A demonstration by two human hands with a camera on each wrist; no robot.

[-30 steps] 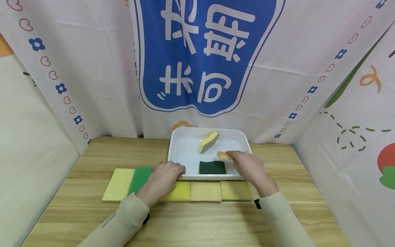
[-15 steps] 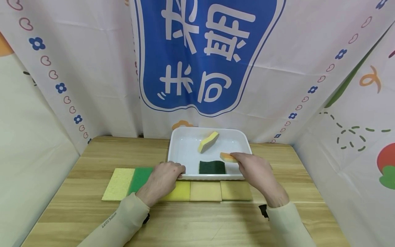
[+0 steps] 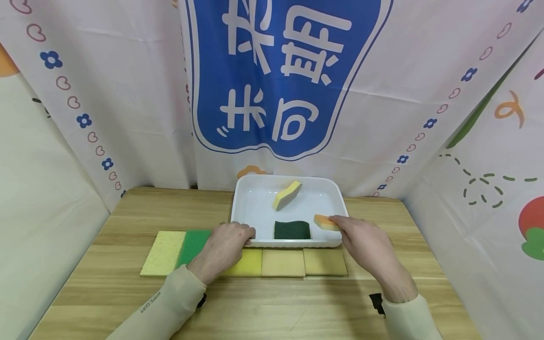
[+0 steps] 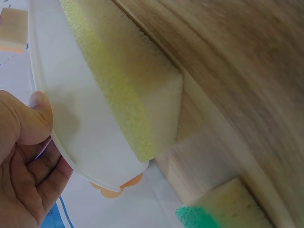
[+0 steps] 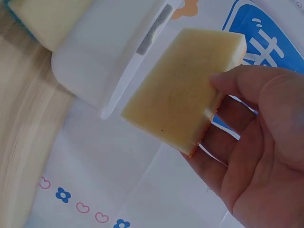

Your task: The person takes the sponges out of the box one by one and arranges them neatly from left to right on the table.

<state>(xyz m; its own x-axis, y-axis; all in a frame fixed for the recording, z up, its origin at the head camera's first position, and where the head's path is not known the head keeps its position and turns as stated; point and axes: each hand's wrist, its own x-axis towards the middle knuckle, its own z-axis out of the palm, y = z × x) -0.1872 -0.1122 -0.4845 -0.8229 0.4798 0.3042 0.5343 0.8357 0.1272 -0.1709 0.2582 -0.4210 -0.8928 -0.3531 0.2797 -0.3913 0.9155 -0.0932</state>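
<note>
Over the front left of the white tray [image 3: 254,204], my left hand [image 3: 224,248] grips the rim, its thumb [image 4: 35,116] on one side and fingers on the other in the left wrist view. My right hand [image 3: 370,248] pinches an orange-and-cream sponge [image 3: 325,223] by its right end, over the tray's front right corner. The right wrist view shows the sponge's broad cream face [image 5: 185,85], with the thumb on it. Inside the tray a dark green sponge [image 3: 292,230] is near the front wall and a yellow sponge [image 3: 285,196] sits on edge farther back.
In front of the tray runs a row of sponges: pale yellow [image 3: 163,255], green [image 3: 193,245] partly under the left arm, yellow [image 3: 248,263] and two beige ones [image 3: 283,263]. The wooden table [image 3: 272,311] is enclosed by printed white cloth [image 3: 144,94] behind and at both sides.
My right hand has moved right and toward me with the orange-and-cream sponge, from inside the tray to above its front right corner. The left hand keeps its place on the rim.
</note>
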